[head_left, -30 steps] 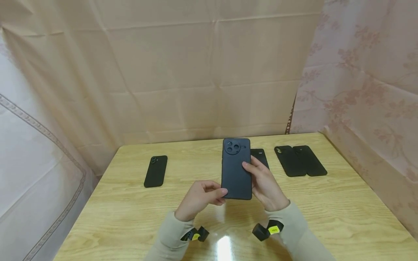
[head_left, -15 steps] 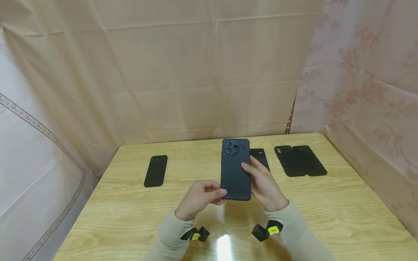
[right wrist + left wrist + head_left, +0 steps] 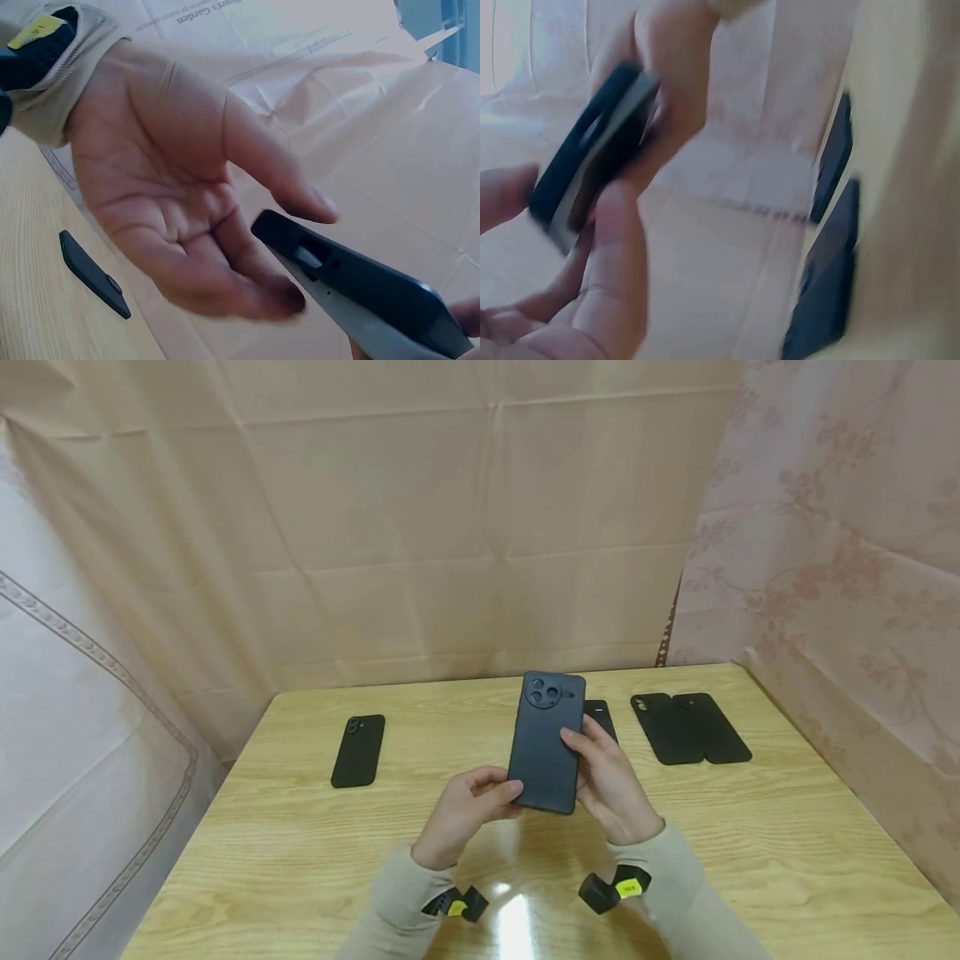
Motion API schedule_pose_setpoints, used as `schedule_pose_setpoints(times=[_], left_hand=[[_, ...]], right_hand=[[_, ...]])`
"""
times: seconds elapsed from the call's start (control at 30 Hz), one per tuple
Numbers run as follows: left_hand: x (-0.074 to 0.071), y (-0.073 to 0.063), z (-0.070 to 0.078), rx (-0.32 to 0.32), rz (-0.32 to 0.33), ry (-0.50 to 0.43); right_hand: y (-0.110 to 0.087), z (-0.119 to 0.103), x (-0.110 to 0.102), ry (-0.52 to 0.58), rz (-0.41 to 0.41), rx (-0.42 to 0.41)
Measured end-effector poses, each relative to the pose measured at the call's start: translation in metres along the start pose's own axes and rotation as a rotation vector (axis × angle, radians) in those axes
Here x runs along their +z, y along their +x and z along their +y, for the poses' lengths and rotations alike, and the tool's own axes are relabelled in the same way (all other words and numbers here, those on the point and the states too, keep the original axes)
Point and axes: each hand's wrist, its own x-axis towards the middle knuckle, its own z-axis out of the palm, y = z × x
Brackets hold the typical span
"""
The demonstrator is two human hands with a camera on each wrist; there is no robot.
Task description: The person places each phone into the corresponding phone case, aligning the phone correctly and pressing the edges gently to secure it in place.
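ok so one phone [image 3: 357, 752] lay at the left of the table [image 3: 285, 877], two flat pieces [image 3: 666, 733] right, held phone [image 3: 546, 750] between

Held dark phone [image 3: 543, 756] now tilted, its top farther right.

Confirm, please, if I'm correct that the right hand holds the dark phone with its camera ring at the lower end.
Not quite: the right hand holds the dark phone, but the head view shows the camera ring at its upper end.
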Motion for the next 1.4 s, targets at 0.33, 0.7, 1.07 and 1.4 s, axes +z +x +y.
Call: schedule_pose_setpoints(times=[0.33,0.7,1.07,1.4], left_hand=[[0.022,0.002,-0.012,0.100,0.018,-0.282],[0.017,0.001,-0.009,0.105,0.084,-0.234],[-0.007,0.002,0.001,0.106,0.183,-0.190],[-0.023,-0.002,0.008,0.122,0.066,-0.186]], right_hand=[[-0.002,0.001,0.002,0.078,-0.042,-0.026],[-0.001,0.002,0.000,0.088,-0.099,-0.023],[0.004,-0.007,-0.017,-0.088,-0.269,0.008],[0.008,-0.021,-0.037,-0.152,-0.319,0.018]])
